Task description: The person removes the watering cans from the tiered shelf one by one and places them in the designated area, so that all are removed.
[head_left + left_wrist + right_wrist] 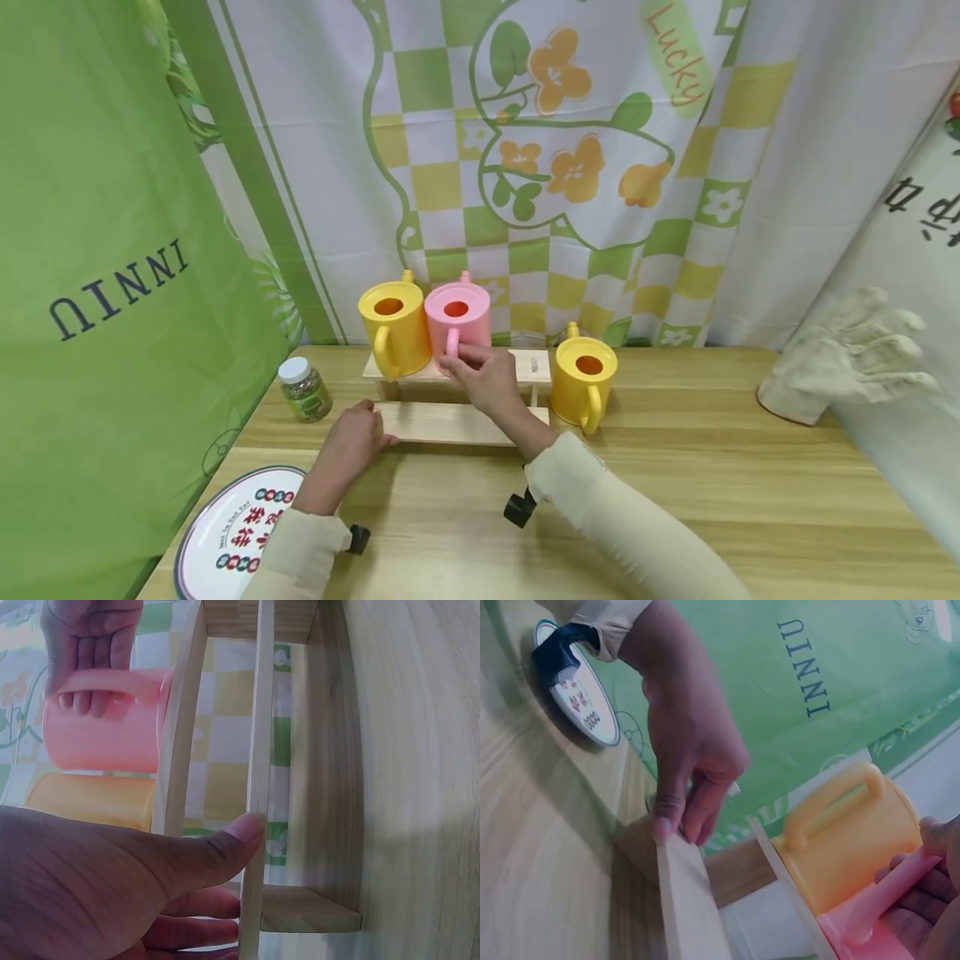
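Observation:
A pink watering can [474, 321] stands on the upper step of a two-step wooden rack [465, 423], its spout toward the curtain. My right hand [491, 382] holds its handle, with fingers passed through the loop in the left wrist view. Close on its left, on the same step, is a yellow watering can [408, 329]. At the rack's left end, my left hand [351, 442] pinches the lower board [259, 750] between thumb and fingers. Another yellow watering can [572, 387] sits on the table just right of the rack, handle facing me.
A small jar [306, 392] with a white lid stands left of the rack. Nearer me on the left lies a white plate [225, 500] with printed characters. A pale glove [840, 367] stands upright at the right. Behind the table [712, 483] hangs a patterned curtain [322, 167].

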### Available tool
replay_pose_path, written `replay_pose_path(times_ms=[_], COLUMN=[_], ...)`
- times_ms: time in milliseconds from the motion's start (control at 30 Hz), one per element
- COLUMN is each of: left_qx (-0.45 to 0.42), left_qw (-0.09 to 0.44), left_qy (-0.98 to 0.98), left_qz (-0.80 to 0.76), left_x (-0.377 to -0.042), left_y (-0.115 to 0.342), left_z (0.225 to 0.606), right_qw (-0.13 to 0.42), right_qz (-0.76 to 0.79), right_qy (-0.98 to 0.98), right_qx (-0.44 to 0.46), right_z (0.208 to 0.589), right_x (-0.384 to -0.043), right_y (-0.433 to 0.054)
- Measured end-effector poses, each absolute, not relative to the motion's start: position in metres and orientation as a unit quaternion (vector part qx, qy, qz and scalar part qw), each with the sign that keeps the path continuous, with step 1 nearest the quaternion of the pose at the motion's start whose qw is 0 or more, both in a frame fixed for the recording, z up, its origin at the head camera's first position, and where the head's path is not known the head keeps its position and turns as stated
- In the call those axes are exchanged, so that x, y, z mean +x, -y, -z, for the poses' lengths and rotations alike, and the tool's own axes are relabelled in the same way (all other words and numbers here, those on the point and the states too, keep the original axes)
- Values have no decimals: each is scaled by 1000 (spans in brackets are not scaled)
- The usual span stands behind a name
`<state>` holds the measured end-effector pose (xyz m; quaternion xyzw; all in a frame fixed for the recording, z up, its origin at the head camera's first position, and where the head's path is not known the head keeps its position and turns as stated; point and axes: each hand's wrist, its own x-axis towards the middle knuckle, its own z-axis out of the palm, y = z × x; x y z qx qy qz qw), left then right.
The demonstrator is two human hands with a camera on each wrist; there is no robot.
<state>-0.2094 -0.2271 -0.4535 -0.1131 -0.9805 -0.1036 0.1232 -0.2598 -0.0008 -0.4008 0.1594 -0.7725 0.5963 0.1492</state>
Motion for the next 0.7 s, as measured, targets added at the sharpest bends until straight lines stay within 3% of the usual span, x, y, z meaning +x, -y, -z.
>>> replay_pose_path(times_ms=[267, 700], left_qx=[-105, -111], left_qw=[117, 130], left_qy=[981, 980], left_qz=[111, 107], left_x=[-209, -209], left_y=[229, 227], left_z=[453, 454], right_qw=[156, 188], right_qz=[-586, -546], right_qy=[782, 807], right_qx=[144, 125], right_z=[393, 384], right_x=[-261, -248], right_y=[-36, -141])
